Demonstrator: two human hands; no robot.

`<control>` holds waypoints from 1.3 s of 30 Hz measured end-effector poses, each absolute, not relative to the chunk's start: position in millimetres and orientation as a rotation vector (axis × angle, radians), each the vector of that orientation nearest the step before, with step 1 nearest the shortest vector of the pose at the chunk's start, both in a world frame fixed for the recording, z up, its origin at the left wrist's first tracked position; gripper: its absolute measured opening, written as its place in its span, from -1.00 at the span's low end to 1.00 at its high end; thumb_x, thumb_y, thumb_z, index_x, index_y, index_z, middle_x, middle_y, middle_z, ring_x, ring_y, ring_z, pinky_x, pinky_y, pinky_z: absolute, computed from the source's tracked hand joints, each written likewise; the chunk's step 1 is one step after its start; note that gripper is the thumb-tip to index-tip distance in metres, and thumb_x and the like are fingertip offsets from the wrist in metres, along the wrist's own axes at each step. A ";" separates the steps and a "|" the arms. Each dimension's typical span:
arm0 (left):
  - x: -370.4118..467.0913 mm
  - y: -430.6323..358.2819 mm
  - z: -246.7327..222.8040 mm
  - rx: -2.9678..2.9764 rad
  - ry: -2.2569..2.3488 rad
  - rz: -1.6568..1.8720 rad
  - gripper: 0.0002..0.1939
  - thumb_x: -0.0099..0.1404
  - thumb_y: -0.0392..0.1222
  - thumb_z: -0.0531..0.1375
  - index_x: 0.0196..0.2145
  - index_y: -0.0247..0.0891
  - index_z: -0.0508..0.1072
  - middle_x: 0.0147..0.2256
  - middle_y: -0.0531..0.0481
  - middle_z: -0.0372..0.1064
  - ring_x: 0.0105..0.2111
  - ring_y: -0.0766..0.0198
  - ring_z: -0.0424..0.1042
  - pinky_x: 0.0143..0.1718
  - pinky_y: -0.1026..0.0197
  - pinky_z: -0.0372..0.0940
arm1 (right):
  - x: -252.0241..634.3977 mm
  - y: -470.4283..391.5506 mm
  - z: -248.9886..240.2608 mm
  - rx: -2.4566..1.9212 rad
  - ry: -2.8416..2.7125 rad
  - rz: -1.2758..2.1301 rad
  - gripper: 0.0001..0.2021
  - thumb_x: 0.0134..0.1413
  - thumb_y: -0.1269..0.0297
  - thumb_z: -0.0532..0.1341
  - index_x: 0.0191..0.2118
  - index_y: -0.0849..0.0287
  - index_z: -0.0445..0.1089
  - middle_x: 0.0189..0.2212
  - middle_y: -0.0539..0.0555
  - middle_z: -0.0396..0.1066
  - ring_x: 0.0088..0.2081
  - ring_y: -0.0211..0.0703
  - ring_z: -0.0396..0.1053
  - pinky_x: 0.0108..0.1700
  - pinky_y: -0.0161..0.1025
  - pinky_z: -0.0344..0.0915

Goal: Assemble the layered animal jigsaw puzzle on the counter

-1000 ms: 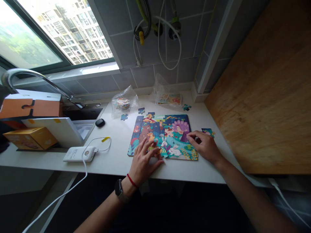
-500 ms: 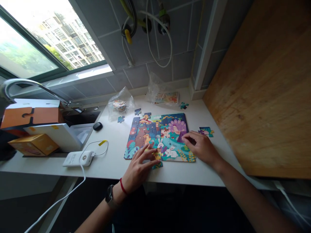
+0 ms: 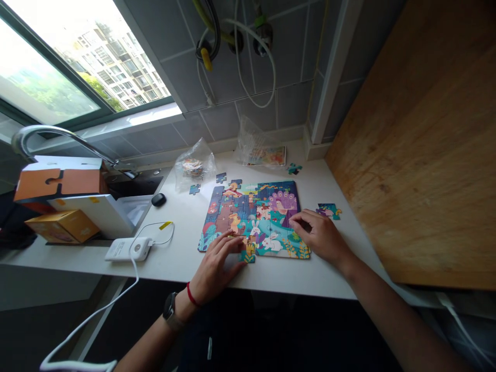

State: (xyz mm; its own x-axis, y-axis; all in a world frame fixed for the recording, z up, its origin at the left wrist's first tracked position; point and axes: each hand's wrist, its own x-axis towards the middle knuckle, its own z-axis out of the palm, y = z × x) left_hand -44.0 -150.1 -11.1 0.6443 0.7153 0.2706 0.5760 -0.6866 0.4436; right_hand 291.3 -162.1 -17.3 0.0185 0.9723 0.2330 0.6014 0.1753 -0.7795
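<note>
A colourful jigsaw puzzle [image 3: 232, 212] of animals lies on the white counter, most of its pieces joined. My left hand [image 3: 219, 263] rests over its lower left part, fingers stretched and apart. Beside the thumb, a yellow and teal puzzle piece [image 3: 248, 257] sits at the bottom edge, jutting slightly below it. At the puzzle's right edge, near the purple peacock, is my right hand [image 3: 320, 232]. Its thumb and forefinger are pinched together; whatever is between them is hidden.
Loose joined pieces [image 3: 328, 211] lie right of the puzzle, others [image 3: 294, 169] behind it. A clear bag of pieces [image 3: 194, 166] and a picture card [image 3: 267, 156] stand at the back. Left are a white power bank [image 3: 128, 249], black mouse-like object [image 3: 158, 199] and boxes [image 3: 62, 226]. A wooden panel [image 3: 418, 170] borders the right.
The yellow and teal piece has shifted slightly up and left, and my left thumb has drawn back to its left side. My right hand has hardly moved. The view has shifted slightly.
</note>
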 end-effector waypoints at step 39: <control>-66.2 -130.9 -20.0 2.647 1.030 0.919 -0.63 0.40 -0.03 0.40 0.10 -0.15 0.55 -0.01 -0.15 0.62 0.14 -0.05 0.53 0.16 -0.18 0.49 | 293.4 -161.0 -21.0 -1.487 -1.674 0.596 -0.79 0.34 0.20 0.19 -0.26 0.06 0.57 -0.25 0.09 0.62 -0.22 0.00 0.56 -0.14 -0.13 0.42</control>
